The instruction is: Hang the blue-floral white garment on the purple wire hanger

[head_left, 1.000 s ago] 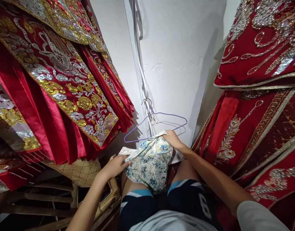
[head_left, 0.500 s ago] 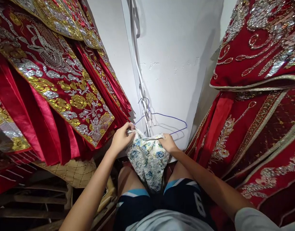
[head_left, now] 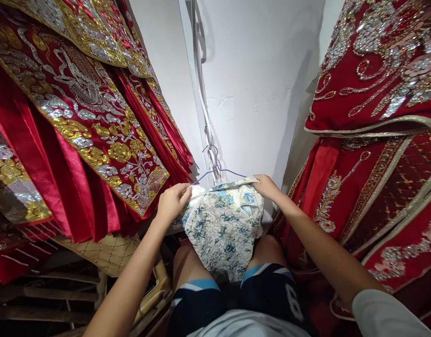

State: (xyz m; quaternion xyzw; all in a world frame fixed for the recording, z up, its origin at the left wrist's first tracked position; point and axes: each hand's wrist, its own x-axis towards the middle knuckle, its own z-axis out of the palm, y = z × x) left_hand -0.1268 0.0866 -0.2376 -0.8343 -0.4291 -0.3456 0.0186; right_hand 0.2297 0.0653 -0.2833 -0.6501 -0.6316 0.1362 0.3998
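Note:
A white garment with blue and yellow flowers (head_left: 224,229) hangs in front of my knees, spread wide at the top. My left hand (head_left: 173,200) pinches its upper left corner. At the upper right corner my right hand (head_left: 267,186) grips the edge. Behind the cloth is a thin purple-blue wire hanger (head_left: 232,172), its hook up by a white strap (head_left: 204,105) on the wall. The garment's top edge covers the hanger's lower part and right end. Whether the garment is an upper or lower piece I cannot tell.
Red costumes with gold and silver sequins (head_left: 113,145) hang close on the left. Beaded red garments (head_left: 369,93) crowd the right side. Ahead stands a white wall (head_left: 257,70). A wooden chair (head_left: 43,295) is at lower left, with tan quilted cloth (head_left: 110,255) above it.
My right hand has moved right and up, stretching the garment wider and over the hanger's right part. The left hand has shifted slightly left and down, keeping its hold.

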